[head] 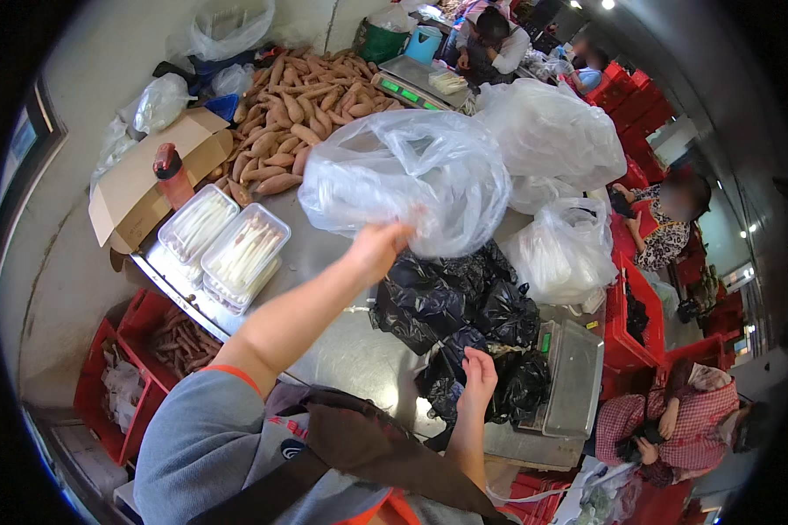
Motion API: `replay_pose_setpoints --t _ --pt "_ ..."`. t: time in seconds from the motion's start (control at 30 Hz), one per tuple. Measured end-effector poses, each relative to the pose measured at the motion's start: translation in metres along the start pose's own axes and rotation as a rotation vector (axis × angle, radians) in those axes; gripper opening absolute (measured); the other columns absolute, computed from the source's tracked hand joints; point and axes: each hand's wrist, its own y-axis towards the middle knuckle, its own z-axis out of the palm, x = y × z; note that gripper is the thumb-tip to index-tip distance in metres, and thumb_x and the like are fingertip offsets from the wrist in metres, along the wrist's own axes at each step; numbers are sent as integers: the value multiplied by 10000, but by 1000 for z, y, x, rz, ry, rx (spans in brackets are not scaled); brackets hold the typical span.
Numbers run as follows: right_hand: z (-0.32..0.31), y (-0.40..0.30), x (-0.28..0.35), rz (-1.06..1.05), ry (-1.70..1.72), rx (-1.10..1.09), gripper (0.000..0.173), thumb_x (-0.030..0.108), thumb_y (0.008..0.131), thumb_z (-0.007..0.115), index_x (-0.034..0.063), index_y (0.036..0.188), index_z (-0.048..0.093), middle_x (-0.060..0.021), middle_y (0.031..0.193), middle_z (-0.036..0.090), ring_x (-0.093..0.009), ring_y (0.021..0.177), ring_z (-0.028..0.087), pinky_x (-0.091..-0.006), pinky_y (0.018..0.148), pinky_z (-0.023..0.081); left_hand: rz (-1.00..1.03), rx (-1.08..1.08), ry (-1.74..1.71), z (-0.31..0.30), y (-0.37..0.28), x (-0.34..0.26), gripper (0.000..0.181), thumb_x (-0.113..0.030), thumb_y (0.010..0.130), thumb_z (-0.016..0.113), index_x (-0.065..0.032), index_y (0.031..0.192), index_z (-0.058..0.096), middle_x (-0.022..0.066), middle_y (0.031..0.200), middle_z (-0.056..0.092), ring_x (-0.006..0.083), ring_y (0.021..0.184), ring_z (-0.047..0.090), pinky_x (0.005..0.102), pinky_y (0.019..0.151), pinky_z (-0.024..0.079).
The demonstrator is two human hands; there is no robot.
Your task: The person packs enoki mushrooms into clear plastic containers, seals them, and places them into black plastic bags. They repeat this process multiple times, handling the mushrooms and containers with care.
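My left hand (pixel 382 251) reaches forward, its fingers closed on a large clear plastic bag (pixel 400 177) that looks puffed out and slightly blurred. Below that bag, black plastic bags (pixel 446 295) lie heaped on the metal table (pixel 328 348). My right hand (pixel 478 380) hovers by the near part of this heap, fingers loosely apart, with nothing visible in it. Pale stalks show between the black bags. Left of my left hand, clear plastic boxes (pixel 246 249) of white stalks are stacked near the table edge.
A pile of sweet potatoes (pixel 289 118) covers the far left, near a cardboard box (pixel 151 177) and a red bottle (pixel 173 174). Filled clear bags (pixel 558 249) and a scale (pixel 571 374) stand right. Red crates (pixel 634 321) flank the table. Several people sit nearby.
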Motion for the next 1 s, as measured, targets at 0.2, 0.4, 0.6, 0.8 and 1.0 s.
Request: replay_pose_setpoints --t 0.2,0.4,0.6,0.8,1.0 --pt "-21 16 31 -200 -65 73 372 110 867 531 14 1215 442 -84 1193 483 -196 1055 494 -288 893 396 -268 383 -13 -30 -131 28 500 -28 794 588 5 1267 429 136 1255 488 237 1169 456 351 984 352" --pt "7 53 65 67 67 241 650 217 820 602 10 1348 283 -106 1291 413 -231 1173 418 -333 968 348 -221 88 95 -82 -188 12 427 -20 810 573 4 1224 473 111 1221 514 218 1153 464 355 967 362" --pt "123 -6 90 -300 -432 1064 1133 391 574 802 -13 1394 131 -217 1426 196 -324 1345 139 -417 1083 129 -242 -118 62 -78 -172 -1 357 -137 866 532 -24 1202 499 89 1150 552 182 1055 519 327 902 410" --pt "135 -36 40 -149 -533 555 668 123 624 700 51 1237 444 -205 1106 545 -340 1080 504 -412 941 355 -134 197 609 -66 -177 0 381 -193 860 554 -33 1201 498 79 1084 584 184 995 551 320 847 445" --pt "41 -29 102 -259 25 150 270 62 705 613 -7 966 600 -91 902 614 -160 801 572 -301 724 460 -135 575 508 -28 -173 -23 480 -227 829 601 50 1200 474 191 1127 560 294 1051 544 412 915 412"
